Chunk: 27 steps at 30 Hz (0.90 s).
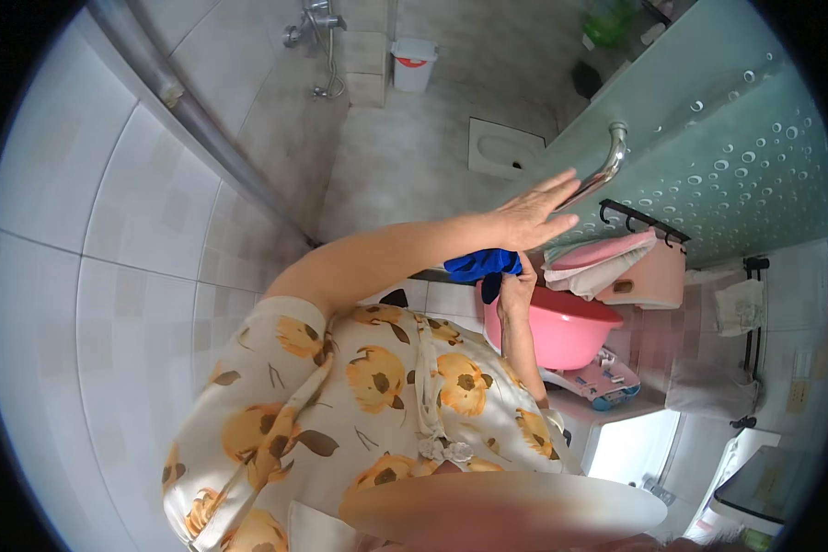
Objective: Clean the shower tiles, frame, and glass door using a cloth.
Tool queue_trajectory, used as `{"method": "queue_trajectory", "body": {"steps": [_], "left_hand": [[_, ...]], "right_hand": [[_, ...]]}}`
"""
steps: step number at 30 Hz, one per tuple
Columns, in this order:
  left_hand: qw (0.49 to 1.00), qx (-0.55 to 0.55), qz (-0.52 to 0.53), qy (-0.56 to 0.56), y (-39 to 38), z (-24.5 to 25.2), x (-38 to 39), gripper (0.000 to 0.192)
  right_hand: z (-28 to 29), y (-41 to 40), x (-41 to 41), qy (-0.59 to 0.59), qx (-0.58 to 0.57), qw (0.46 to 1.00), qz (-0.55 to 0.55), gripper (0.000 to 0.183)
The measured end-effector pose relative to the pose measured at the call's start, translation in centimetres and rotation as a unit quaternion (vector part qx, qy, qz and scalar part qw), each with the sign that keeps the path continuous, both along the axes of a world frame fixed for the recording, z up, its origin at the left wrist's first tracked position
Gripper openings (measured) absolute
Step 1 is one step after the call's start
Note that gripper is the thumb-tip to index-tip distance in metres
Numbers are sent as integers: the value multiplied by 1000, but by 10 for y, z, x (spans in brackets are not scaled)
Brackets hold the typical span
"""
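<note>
My left hand [535, 210] reaches across in front of me with its fingers straight and the thumb apart. It lies over the lower end of a curved chrome door handle [614, 155] on a frosted glass door [704, 110]; whether it touches the handle I cannot tell. Just below that arm, my right hand [517, 286] grips a bunched blue cloth [483, 265], with a dark piece [491, 287] hanging under it. A pink plastic basin [569, 331] stands beside my right forearm.
Pink and white towels [593, 265] hang from a black hook rail [645, 221] on the door. A pink washboard-like plastic item [607, 379] sits below the basin. Beyond the doorway are a squat toilet [504, 148], a lidded white bin [414, 65] and a shower mixer [314, 27].
</note>
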State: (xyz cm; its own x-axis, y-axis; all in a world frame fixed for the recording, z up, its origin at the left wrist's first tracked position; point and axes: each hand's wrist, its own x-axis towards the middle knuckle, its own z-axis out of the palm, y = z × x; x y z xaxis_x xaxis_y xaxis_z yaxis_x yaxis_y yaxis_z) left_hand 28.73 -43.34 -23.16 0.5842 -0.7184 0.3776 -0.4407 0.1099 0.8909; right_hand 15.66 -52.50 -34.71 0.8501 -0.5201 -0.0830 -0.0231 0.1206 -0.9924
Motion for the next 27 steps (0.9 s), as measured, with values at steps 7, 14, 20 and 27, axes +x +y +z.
{"method": "queue_trajectory", "body": {"steps": [7,14,20,27], "left_hand": [[985,22,65,159,84,-57,-4,58],[915,21,167,366,150,-100,-26,45],[872,46,378,309,245,-124,-67,41],[771,59,595,217,343,-98,-96,39]], "right_hand": [[17,-2,1,40,42,997,50,28],[-2,-9,12,88,52,990,100,25],[-1,4,42,121,21,966,229,16],[-3,53,88,87,39,942,321,18]]}}
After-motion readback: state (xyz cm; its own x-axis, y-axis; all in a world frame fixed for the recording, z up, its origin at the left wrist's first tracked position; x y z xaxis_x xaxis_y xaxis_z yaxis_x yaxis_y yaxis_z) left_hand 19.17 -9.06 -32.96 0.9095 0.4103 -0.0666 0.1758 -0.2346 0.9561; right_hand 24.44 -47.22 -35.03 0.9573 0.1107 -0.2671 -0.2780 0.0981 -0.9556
